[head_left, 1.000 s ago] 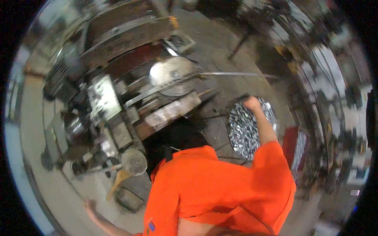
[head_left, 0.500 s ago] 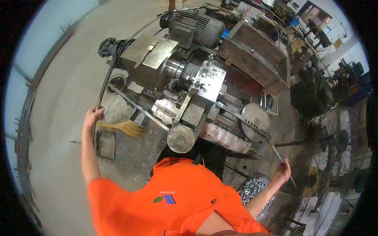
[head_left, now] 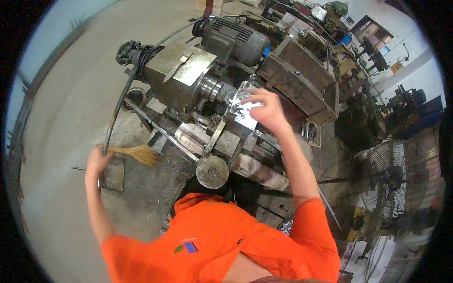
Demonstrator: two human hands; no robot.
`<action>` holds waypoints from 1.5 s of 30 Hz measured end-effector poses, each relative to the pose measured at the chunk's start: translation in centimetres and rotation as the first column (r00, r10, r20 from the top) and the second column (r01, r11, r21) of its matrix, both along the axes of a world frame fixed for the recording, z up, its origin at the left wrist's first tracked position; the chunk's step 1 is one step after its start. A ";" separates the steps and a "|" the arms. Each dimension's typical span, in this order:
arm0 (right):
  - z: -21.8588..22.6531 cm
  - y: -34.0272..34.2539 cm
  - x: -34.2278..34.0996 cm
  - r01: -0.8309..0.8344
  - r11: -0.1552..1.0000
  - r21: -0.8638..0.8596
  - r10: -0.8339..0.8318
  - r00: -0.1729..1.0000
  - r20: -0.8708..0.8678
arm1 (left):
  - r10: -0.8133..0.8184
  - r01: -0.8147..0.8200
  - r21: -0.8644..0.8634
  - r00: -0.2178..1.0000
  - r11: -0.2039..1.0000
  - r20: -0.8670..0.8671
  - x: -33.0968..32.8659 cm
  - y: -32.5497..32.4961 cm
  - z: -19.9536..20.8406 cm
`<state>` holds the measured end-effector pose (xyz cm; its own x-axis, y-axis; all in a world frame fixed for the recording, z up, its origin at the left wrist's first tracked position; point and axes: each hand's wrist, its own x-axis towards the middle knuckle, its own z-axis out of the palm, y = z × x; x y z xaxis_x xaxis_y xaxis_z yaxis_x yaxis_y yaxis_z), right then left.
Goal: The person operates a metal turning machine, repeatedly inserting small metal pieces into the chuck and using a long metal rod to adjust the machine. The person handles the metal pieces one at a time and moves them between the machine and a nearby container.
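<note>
At the left, my left hand [head_left: 97,162] is closed round a long dark metal lever [head_left: 113,120]. This lever slopes up to the end of a small lathe-like machine [head_left: 167,70]. My right hand [head_left: 268,111] is over a shiny metal block [head_left: 243,120] with holes, on the machine's slide. Its fingers are bent but apart, and whether they touch the block cannot be made out. Left of the block is a round steel spindle [head_left: 211,88]. Nearest my body are a round metal disc [head_left: 212,172] and a flat metal arm [head_left: 215,134] above it.
Behind the machine stand a ribbed motor [head_left: 233,40] and a rusty metal box [head_left: 299,80]. A straw broom [head_left: 141,154] and a dustpan [head_left: 113,175] lie on the floor at left. A large fan [head_left: 389,181] stands at right. A thin rod [head_left: 330,210] slants near my right elbow.
My right hand has left the perforated bar's rod at the right and come over the metal block. My left hand, still on the lever, has moved down and left with it.
</note>
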<state>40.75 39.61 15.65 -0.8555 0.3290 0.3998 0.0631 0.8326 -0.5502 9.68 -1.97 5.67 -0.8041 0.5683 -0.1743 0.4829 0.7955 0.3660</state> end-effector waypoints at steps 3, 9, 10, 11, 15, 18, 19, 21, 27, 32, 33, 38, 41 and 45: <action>-2.9 0.0 -6.7 0.019 0.949 0.314 -0.173 0.865 0.471 | 0.067 -0.067 -0.021 0.998 0.998 -0.002 1.0 -2.2 -0.7; -5.9 1.0 -10.5 0.230 0.964 0.134 -0.266 0.859 0.438 | 0.164 -0.166 -0.014 0.984 0.986 -0.072 2.6 -3.7 -2.3; -5.9 1.3 -10.6 0.218 0.973 0.075 -0.228 0.860 0.456 | 0.189 -0.189 0.014 0.980 0.982 -0.061 2.5 -3.7 -2.6; -6.3 1.5 -10.7 0.236 0.970 0.060 -0.239 0.873 0.425 | 0.210 -0.208 0.044 0.976 0.977 -0.049 2.3 -3.7 -3.0; -7.0 4.0 -11.0 0.296 0.935 -0.195 -0.213 0.909 0.357 | 0.184 -0.182 0.029 0.963 0.983 -0.196 2.0 -2.9 -3.6; -7.4 5.7 -10.9 0.045 0.992 -0.116 -0.016 0.969 0.245 | 0.178 -0.179 0.021 0.954 0.984 -0.240 1.1 -2.3 -4.0; -7.9 5.5 -11.1 0.148 0.976 -0.161 -0.116 0.974 0.195 | 0.182 -0.184 0.013 0.956 0.983 -0.232 0.7 -2.2 -4.0; -7.3 4.1 -11.3 0.280 0.927 -0.251 -0.240 0.954 0.181 | 0.158 -0.172 -0.017 0.937 0.985 -0.312 0.4 -2.2 -4.5; -6.6 2.0 -10.5 0.369 0.852 -0.373 -0.332 0.929 0.161 | 0.070 -0.127 -0.126 0.922 0.984 -0.380 -2.6 -3.1 -4.9; -6.9 1.0 -10.0 0.386 0.789 -0.478 -0.367 0.920 0.137 | -0.066 -0.102 -0.236 0.788 0.966 -0.613 -14.9 -7.8 -4.4; -6.5 1.0 -10.0 0.433 0.757 -0.489 -0.396 0.900 0.184 | -0.139 -0.077 -0.291 0.745 0.953 -0.652 -16.5 -8.1 -4.7; -6.7 1.2 -10.3 0.467 0.862 -0.200 -0.426 0.879 0.214 | -0.116 -0.107 -0.292 0.750 0.950 -0.652 -18.4 -8.3 -6.3; -5.0 -0.3 -8.5 0.361 0.925 -0.118 -0.360 0.933 0.027 | -0.024 -0.108 -0.163 0.760 0.981 -0.650 -20.0 -5.7 -6.0; -3.5 -1.4 -2.7 0.323 0.946 -0.012 -0.318 0.926 -0.203 | 0.180 0.207 0.479 0.744 0.853 -0.643 -12.3 3.5 -3.7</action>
